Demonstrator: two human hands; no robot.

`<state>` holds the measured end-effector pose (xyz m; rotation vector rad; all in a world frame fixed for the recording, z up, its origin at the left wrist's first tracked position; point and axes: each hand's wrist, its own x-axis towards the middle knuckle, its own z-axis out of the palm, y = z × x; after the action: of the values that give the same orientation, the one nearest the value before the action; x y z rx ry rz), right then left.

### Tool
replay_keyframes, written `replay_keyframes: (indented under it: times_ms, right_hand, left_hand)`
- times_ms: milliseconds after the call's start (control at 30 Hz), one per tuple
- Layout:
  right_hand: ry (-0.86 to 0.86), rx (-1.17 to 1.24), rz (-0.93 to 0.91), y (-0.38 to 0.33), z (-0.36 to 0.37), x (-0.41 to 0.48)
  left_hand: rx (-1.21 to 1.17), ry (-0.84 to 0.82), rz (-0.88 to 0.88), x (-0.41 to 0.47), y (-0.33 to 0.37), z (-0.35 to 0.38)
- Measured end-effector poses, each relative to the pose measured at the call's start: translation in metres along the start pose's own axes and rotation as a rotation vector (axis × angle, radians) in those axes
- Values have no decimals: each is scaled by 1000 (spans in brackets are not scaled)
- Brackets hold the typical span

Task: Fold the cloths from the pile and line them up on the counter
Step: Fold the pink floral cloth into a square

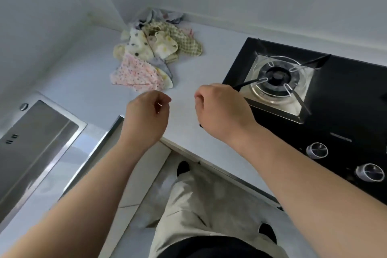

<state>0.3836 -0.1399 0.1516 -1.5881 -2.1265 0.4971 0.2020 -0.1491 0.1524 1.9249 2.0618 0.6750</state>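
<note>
Currently: pale counter [199, 69] carries a black gas hob [339, 98], taken as reference. Steel sink [33, 140] lies far left of the hob. Unfolded pile of cloths [155, 48] sits left of the hob and beyond it, in the wall corner. The pile's long axis runs from that corner toward the counter's front edge. A green checked cloth [186, 42] is on the hob side; a pink dotted cloth [134, 75] forms the near end.

Left hand [144, 115] hovers left of the hob, fingers loosely curled, thumb and forefinger apart, empty. Right hand [219, 111] hovers at the hob's near-left corner, fingers tucked under, gripping nothing visible.
</note>
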Motion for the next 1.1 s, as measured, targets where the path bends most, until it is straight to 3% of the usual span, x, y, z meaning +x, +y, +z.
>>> replay_keyframes:
  times_ms: [267,433,567,767,867,967,1100]
  right_hand:
    - [-78,21,305,-33,114,110]
    - [-108,74,404,-44,168,154]
    - [-10,84,413,-35,210,184]
    - [111,6,370,-18,247,207]
    - [219,109,293,-20,244,205]
    - [291,107,188,-45,231,193]
    - [421,41,12,-98,200,174]
  left_hand:
    - [73,-147,43,144,-138,20]
    - [99,-261,69,165,-184,45]
    - [125,-220,146,162,-211,79]
    - [132,-31,323,160,-246,115]
    - [-39,30,396,160,-260,119]
    - [-224,44,355,158,-259,108]
    - [-408,227,326,152,-243,69]
